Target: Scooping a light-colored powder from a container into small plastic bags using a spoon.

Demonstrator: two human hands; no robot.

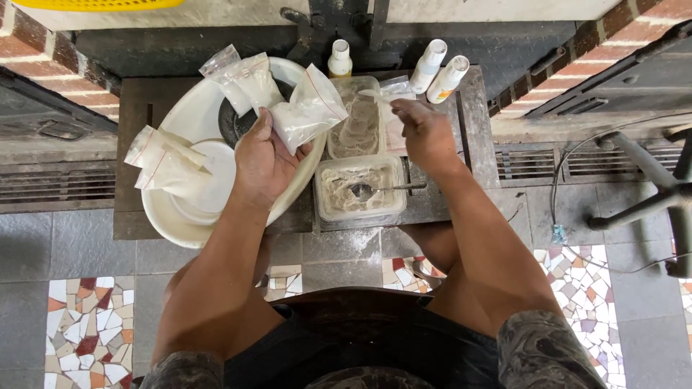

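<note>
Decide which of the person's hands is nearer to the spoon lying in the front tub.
Right. The right hand hovers just above and right of the spoon; the left hand, holding a powder bag, sits farther left.

Both bare forearms reach forward from the lower edge of the view, the 2 elbows bent and spread apart, the left arm running up from the lower left and the right arm from the lower right; the left hand (261, 160) is turned palm up and slightly inward, its thumb lying across the top and its fingers curled in a closed grasp; the wrist is straight. The right hand (425, 133) shows its back to the camera, the wrist bent slightly down, the fingers drawn together toward the thumb in a pinch at the fingertips; the 2 hands stay well apart.
</note>
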